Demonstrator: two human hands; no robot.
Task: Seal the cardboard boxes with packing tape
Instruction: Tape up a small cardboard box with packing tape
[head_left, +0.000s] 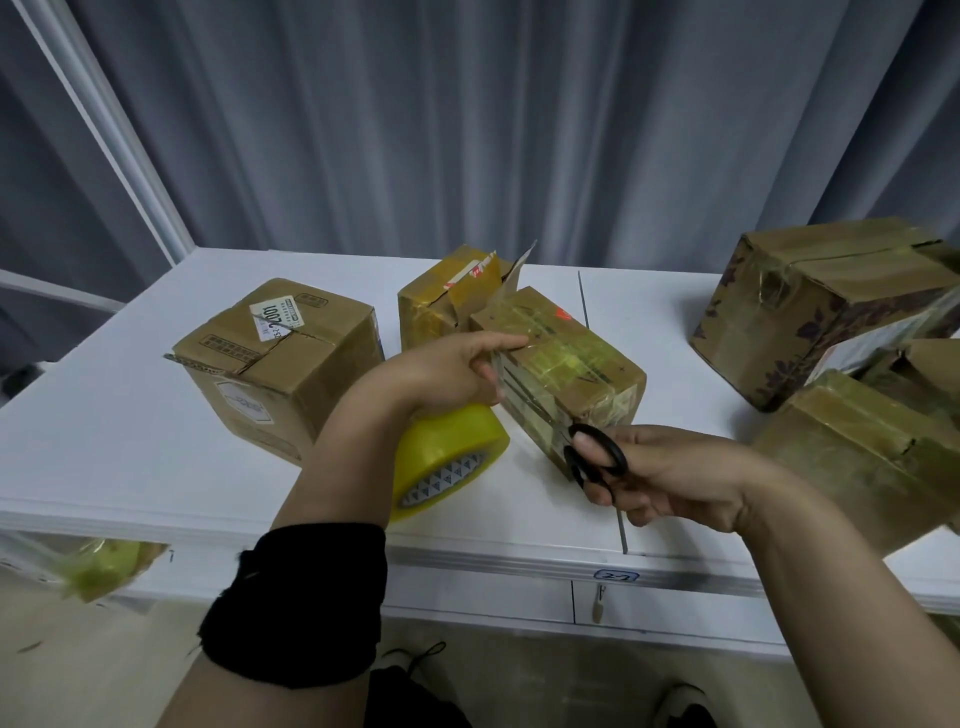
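On the white table (156, 415), the left hand (441, 374) pinches clear tape (498, 371) taut off the brown cardboard box (571, 353). At four o'clock, the right hand (675, 478) curls its fingers through black scissors (597, 457), seemingly for cutting.

Glossy clear tape (566, 358) wraps matt cardboard box (561, 374); scissors' handles (597, 457) look plastic.
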